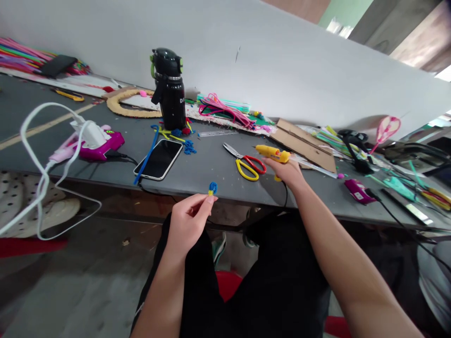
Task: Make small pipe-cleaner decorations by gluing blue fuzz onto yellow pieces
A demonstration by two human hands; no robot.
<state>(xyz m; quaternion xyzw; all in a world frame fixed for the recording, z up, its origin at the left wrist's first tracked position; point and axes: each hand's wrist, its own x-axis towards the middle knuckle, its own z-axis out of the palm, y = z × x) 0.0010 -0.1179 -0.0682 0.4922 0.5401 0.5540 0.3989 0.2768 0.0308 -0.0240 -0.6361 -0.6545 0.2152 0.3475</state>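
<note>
Between the thumb and fingers of my left hand (pixel 192 218) is a small blue-and-yellow fuzzy piece (pixel 213 188), apparently twisted pipe cleaner, held up at the table's front edge. My right hand (pixel 287 172) reaches over the table and grips a yellow hot glue gun (pixel 271 152), its nozzle pointing left. The handle is mostly hidden behind the hand. Left of the glue gun lie scissors (pixel 244 162) with one red and one yellow handle loop. A phone (pixel 160 159) rests on the table, with a blue pipe cleaner (pixel 148 155) across its left edge.
A black bottle (pixel 172 94) stands behind the phone, near blue, yellow and red scraps (pixel 189 147). At left are a purple power adapter (pixel 100 145) and a white cable (pixel 44 164). Cardboard (pixel 305 145) and pipe-cleaner bundles (pixel 225 110) lie along the wall. Another purple adapter (pixel 359 191) sits right.
</note>
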